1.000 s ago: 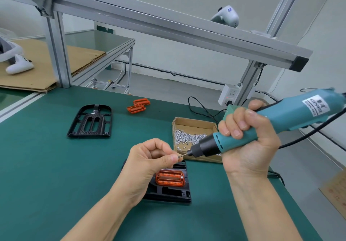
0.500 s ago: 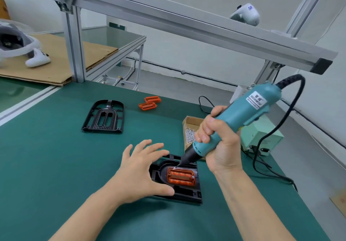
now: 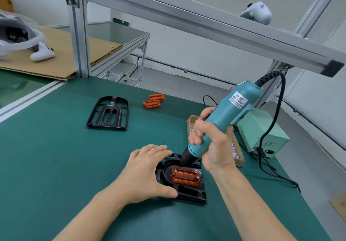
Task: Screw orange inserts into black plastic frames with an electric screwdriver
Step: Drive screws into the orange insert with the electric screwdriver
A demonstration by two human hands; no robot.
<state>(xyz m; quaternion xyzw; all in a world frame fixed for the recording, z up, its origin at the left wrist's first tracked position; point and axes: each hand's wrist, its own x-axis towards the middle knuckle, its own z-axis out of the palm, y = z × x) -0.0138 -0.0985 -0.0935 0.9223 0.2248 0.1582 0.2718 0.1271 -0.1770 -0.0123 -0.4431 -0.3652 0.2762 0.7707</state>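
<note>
Low in the middle of the frame, the black frame [image 3: 189,192] lies on the green mat [image 3: 56,166] with an orange insert [image 3: 186,176] seated in it. The left hand [image 3: 145,175] rests on the frame's left edge, fingers spread and almost straight, pressing it down. The right hand [image 3: 209,143] grips the electric screwdriver [image 3: 221,121], all fingers curled round its body, the bit tilted down at the insert's upper left corner. The step in hand seems to be driving that corner screw; the screw itself is too small to see well. Next, I think, a screw is needed from the cardboard box [image 3: 237,154] for another corner. A spare frame [image 3: 108,113] and spare inserts [image 3: 153,101] wait further up.
</note>
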